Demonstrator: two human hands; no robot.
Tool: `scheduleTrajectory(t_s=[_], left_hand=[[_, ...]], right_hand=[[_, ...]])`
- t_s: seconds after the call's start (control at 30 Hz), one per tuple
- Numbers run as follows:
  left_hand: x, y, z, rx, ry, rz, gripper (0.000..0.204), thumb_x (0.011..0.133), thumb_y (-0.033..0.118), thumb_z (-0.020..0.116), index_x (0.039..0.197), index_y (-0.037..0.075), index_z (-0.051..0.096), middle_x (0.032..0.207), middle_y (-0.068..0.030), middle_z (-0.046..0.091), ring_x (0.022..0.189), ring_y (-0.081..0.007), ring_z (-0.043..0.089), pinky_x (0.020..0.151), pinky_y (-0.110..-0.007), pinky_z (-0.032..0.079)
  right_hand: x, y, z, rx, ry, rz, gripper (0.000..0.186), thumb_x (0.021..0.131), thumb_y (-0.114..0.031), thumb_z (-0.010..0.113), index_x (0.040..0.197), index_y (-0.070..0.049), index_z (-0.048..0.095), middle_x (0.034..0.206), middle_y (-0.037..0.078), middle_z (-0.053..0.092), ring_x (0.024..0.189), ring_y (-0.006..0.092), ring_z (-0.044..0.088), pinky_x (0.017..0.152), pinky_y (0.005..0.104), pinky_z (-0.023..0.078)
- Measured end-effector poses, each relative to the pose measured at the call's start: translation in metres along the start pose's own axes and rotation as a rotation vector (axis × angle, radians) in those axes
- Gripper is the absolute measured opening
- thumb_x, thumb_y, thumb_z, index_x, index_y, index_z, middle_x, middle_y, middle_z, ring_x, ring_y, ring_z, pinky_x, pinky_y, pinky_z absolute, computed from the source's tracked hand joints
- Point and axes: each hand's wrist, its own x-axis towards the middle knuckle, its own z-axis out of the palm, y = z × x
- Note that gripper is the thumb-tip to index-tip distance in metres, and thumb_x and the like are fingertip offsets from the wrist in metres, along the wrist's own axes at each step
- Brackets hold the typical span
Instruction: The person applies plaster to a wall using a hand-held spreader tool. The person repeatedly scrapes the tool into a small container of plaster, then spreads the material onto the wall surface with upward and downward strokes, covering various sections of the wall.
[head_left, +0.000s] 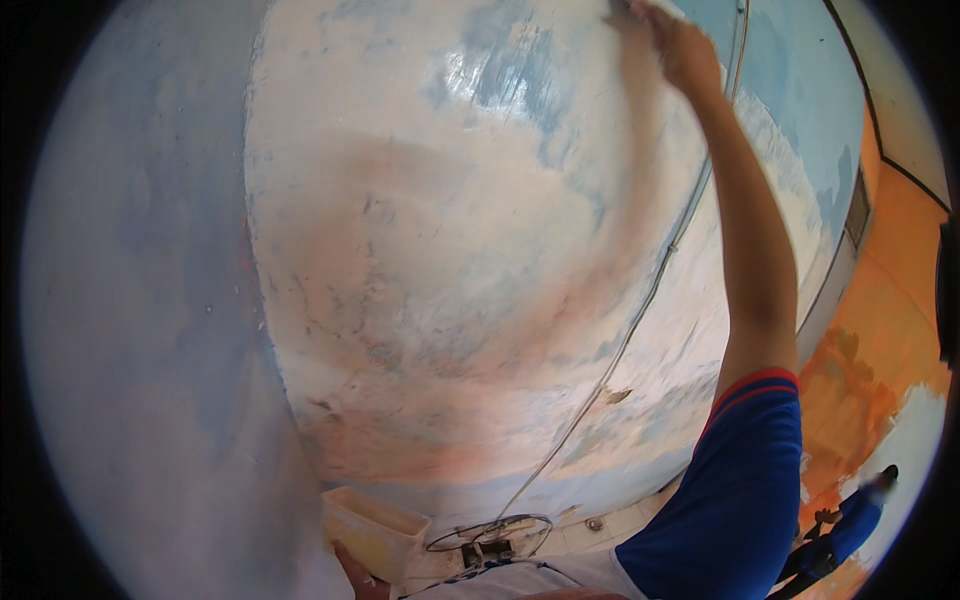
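My right arm reaches high up the wall (400,230), and my right hand (690,50) is closed around a small dark hand tool (622,14) at the top edge of the view. The tool is blurred and partly hidden, so I cannot tell its exact kind. Patchy white and pale blue coating covers the wall, with reddish areas lower down and a shiny, wet-looking patch near the top. Low on the left, my left hand (358,577) grips the side of an open, rectangular, pale yellow plastic tub (378,528).
A thin cable (655,285) runs down the wall to a coiled black cord (535,530) and a dark box (487,552) below. The wall meets another wall (150,270) at the left corner. A person in blue (850,525) is at the far right, near an orange wall (890,290).
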Motion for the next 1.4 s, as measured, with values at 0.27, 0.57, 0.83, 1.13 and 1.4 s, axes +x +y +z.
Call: scheduleTrajectory(t_s=[0.27,0.57,0.83,1.13,1.4], left_hand=[[-0.011,0.014,-0.005,0.019,-0.013,-0.015,0.07,0.097,0.064,0.03,0.148,0.016,0.026,0.143,-0.0102,0.039,0.13,-0.0279,0.041,0.109,-0.042,0.037],[-0.008,0.005,-0.01,-0.01,-0.015,0.002,0.071,0.097,0.064,0.029,0.148,0.015,0.026,0.143,-0.0109,0.038,0.13,-0.0279,0.041,0.109,-0.042,0.037],[-0.019,0.012,0.003,0.203,-0.094,0.056,0.071,0.097,0.064,0.028,0.148,0.015,0.025,0.143,-0.0114,0.038,0.13,-0.028,0.041,0.109,-0.043,0.037],[-0.01,-0.001,0.01,0.013,-0.128,0.009,0.07,0.098,0.064,0.025,0.148,0.015,0.026,0.145,-0.01,0.038,0.132,-0.0274,0.039,0.111,-0.042,0.034],[-0.007,0.008,0.006,0.001,-0.089,0.027,0.07,0.098,0.063,0.025,0.148,0.015,0.027,0.145,-0.0097,0.039,0.132,-0.0276,0.04,0.111,-0.042,0.034]], right_hand=[[-0.204,-0.192,-0.052,0.129,-0.48,-0.127,0.056,0.086,-0.008,0.057,0.137,-0.028,0.05,0.134,0.009,0.057,0.121,0.0349,0.052,0.095,0.0445,0.049],[-0.002,0.019,-0.038,0.086,0.117,0.174,0.029,0.094,-0.022,0.049,0.118,-0.013,0.063,0.09,0.023,0.066,0.083,0.0415,0.063,0.071,0.0484,0.049],[-0.278,-0.191,-0.035,0.164,-0.442,-0.302,0.051,0.091,-0.018,0.054,0.141,-0.011,0.044,0.147,0.012,0.044,0.136,0.0316,0.04,0.109,0.0517,0.033],[0.029,-0.09,-0.057,0.09,0.204,0.106,0.023,0.094,-0.02,0.05,0.106,-0.008,0.064,0.082,0.023,0.065,0.076,0.0398,0.064,0.067,0.0477,0.05],[-0.073,-0.184,-0.003,-0.116,-0.193,-0.264,0.035,0.095,-0.024,0.048,0.12,-0.001,0.058,0.119,0.022,0.061,0.112,0.0372,0.058,0.086,0.0466,0.052]])
